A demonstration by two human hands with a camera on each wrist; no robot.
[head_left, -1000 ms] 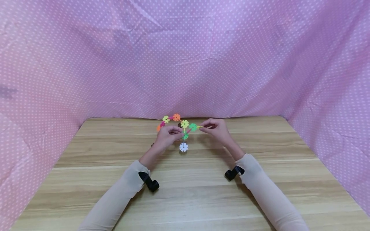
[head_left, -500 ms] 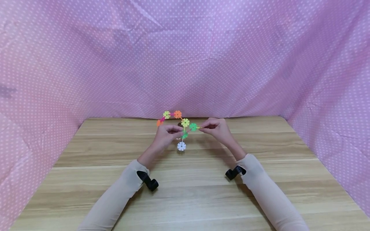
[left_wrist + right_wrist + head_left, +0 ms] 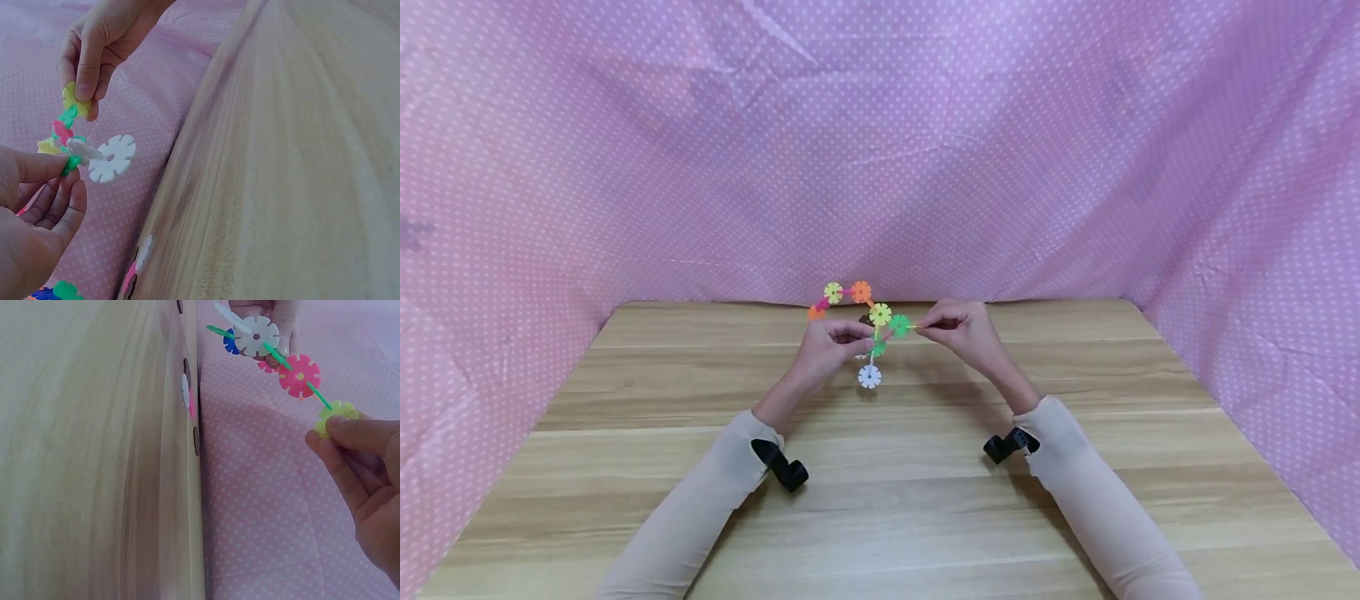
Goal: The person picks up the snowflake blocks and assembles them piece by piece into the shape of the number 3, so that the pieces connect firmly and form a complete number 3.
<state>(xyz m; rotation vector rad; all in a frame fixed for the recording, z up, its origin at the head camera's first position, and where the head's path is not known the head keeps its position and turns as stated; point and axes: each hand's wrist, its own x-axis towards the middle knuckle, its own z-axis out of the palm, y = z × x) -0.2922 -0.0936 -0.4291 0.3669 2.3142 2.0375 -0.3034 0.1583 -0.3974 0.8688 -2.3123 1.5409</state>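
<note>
A chain of notched plastic snowflake discs hangs joined between the two hands, above the far part of the table. My left hand (image 3: 820, 348) pinches a green disc (image 3: 72, 164) in the chain between thumb and fingers. A white disc (image 3: 869, 377) hangs below that grip, while orange, pink and yellow discs (image 3: 880, 314) arch up behind the left hand. At the right end, my right hand (image 3: 962, 329) pinches a yellow disc (image 3: 340, 409) by its edge. That disc joins a green one (image 3: 900, 325), seen edge-on beside a pink disc (image 3: 299, 376) in the right wrist view.
Loose white and pink discs (image 3: 185, 390) and a brown disc (image 3: 196, 440) lie on the wooden table (image 3: 880, 517). Pink dotted cloth (image 3: 880, 150) rises behind the table and along both sides. Each wrist carries a black camera (image 3: 790, 475).
The arched part of the chain has risen a little, and the white disc has swung slightly left. My left hand has shifted slightly left and up; the right keeps its grip almost in place.
</note>
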